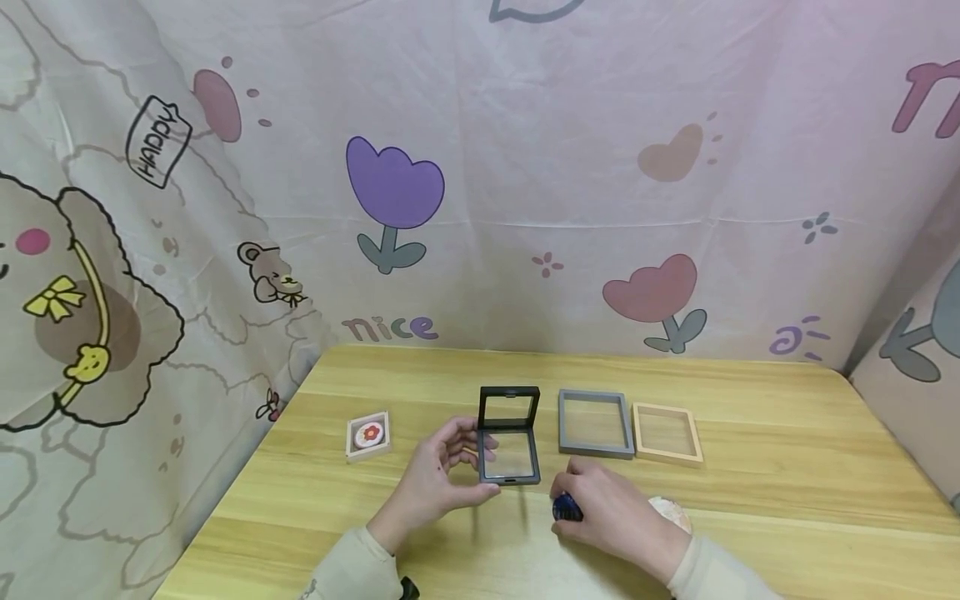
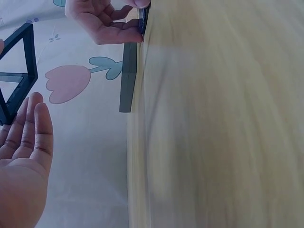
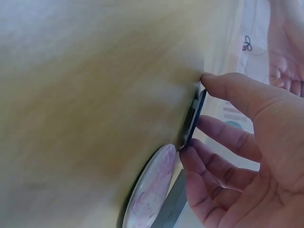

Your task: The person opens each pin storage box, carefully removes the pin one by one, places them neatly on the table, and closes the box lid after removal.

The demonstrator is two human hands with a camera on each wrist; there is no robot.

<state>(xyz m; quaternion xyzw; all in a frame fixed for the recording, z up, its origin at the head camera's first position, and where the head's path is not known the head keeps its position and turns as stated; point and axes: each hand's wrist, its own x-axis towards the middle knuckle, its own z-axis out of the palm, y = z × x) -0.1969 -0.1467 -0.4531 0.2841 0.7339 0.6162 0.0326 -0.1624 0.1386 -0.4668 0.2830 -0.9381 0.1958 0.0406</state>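
My left hand (image 1: 439, 475) holds a small dark hinged display frame (image 1: 512, 455) off the table, its two halves folded apart and clear film in the lower one. The thumb is near its lower front corner and the fingers reach behind it. To the right, my right hand (image 1: 611, 507) grips a flat, round dark blue badge (image 1: 566, 507) by its edge, low over the tabletop; in the right wrist view this badge (image 3: 194, 118) stands tilted between thumb and fingertips. Partly hidden behind the right forearm lies a pale round badge with pinkish patterning (image 3: 151, 190).
Behind the right hand lie a grey square frame (image 1: 596, 455) and a cream square frame (image 1: 669, 456), side by side. At the left, a small pale frame (image 1: 367, 452) bears a white badge with a red flower (image 1: 370, 434). A printed curtain (image 1: 495, 292) hangs behind the wooden table (image 1: 787, 433).
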